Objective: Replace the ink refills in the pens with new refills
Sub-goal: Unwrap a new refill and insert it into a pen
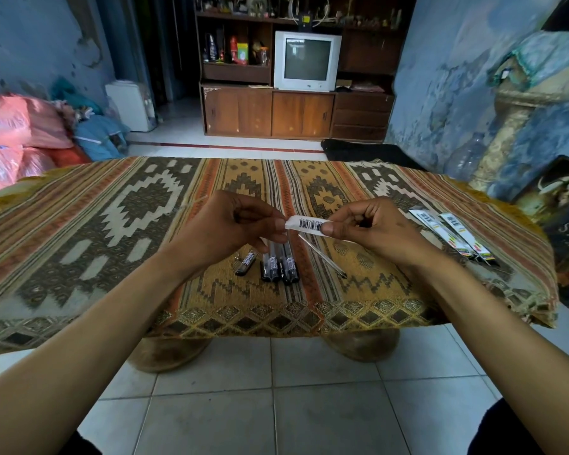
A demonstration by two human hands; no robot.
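I observe both hands raised above the patterned cloth (112, 205) covering the low table. My left hand (240, 224) pinches one end of a white barcoded refill wrapper (306, 223); my right hand (372, 224) pinches the other end, thumb pressed on the label. A thin clear refill (322, 256) slants down from the wrapper toward the cloth. Below the hands, two black pens (278, 262) lie side by side, a short pen part (246, 263) just left of them. Further packaged refills (454, 236) lie well apart, near the cloth's right edge.
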